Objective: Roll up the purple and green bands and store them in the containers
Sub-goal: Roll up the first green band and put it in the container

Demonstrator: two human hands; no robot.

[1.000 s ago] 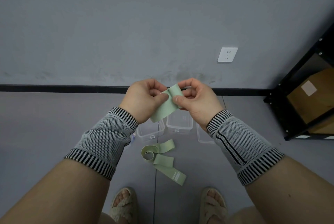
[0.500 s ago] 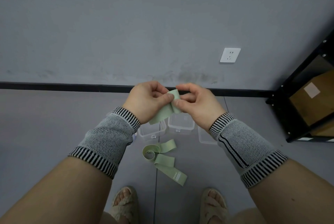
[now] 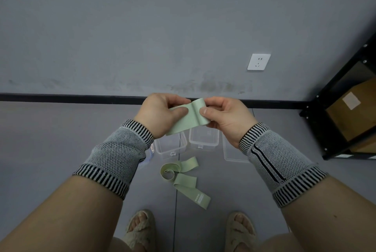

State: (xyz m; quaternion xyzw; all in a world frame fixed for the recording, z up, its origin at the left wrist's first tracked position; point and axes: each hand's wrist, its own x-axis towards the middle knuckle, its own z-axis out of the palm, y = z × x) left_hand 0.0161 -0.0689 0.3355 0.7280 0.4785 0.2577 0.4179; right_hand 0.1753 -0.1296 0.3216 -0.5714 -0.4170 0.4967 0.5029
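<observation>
You hold a pale green band [image 3: 189,117] up in front of you with both hands, above the floor [image 3: 61,139]. Your left hand [image 3: 160,115] pinches its left part, thumb pressed on top and fingers curled behind. Your right hand [image 3: 227,117] pinches the right end, thumb on the front face where the band folds over into a short first turn. The loose tail hangs down and to the left, toward your left wrist.

Below your hands, three clear plastic containers [image 3: 203,139] stand in a row on the floor; your wrists partly hide the outer two. Just nearer to you lies a second green band [image 3: 183,178], one end curled in a loose loop and the other end stretched flat toward your right foot. That flat end carries a small pale printed label [image 3: 198,197], but the writing is too small to read.

Both wrists wear grey knitted wrist supports [image 3: 120,154] with black-and-white striped cuffs. A white wall socket [image 3: 258,62] sits on the grey wall, and a black shelf [image 3: 335,109] at right holds a cardboard box [image 3: 356,113] with a blank pale sticker.
</observation>
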